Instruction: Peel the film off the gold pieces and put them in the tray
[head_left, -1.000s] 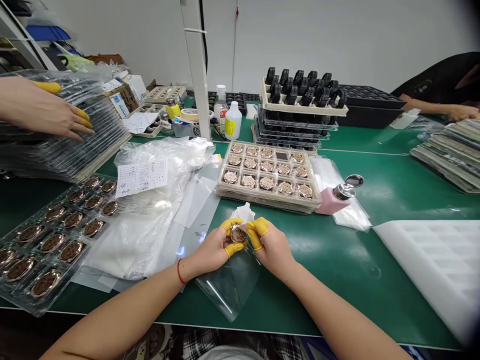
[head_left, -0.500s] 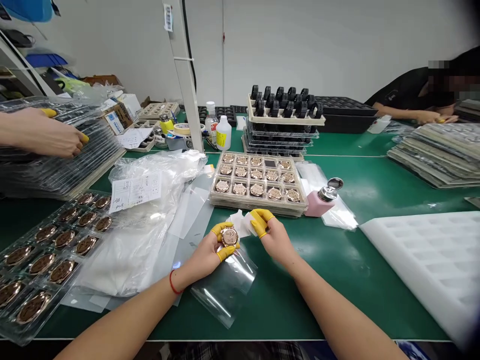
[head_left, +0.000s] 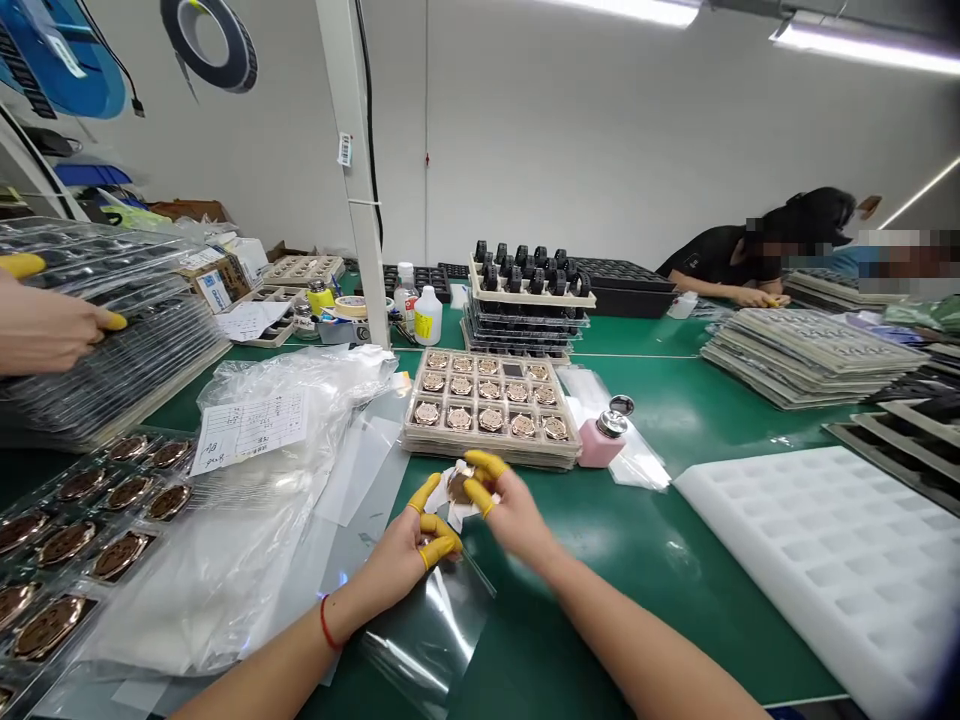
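Note:
My right hand (head_left: 510, 500), with yellow finger covers, is closed on a brown round piece (head_left: 459, 488) with crumpled white tissue (head_left: 441, 482) around it. Just below and to the left, my left hand (head_left: 412, 545) has its yellow-covered fingers bent together; a sliver of something copper-coloured shows under them, mostly hidden. A clear plastic sheet (head_left: 431, 635) lies on the green table under my left hand. Beyond both hands stands a stacked tray (head_left: 487, 450) with rows of rose-gold watch cases, one compartment showing a dark square.
Pink pump bottle (head_left: 598, 440) right of the tray; white foam tray (head_left: 817, 560) at right. Plastic bags (head_left: 225, 530), a clear tray of watch cases (head_left: 94, 520) and stacked trays (head_left: 120, 340) at left, where another person's hand reaches in. A co-worker (head_left: 720, 260) leans at back right.
The view has tilted up and turned right. My right hand has come closer to my left and now holds the round piece with the tissue. The watch case's marked back no longer shows in my left hand.

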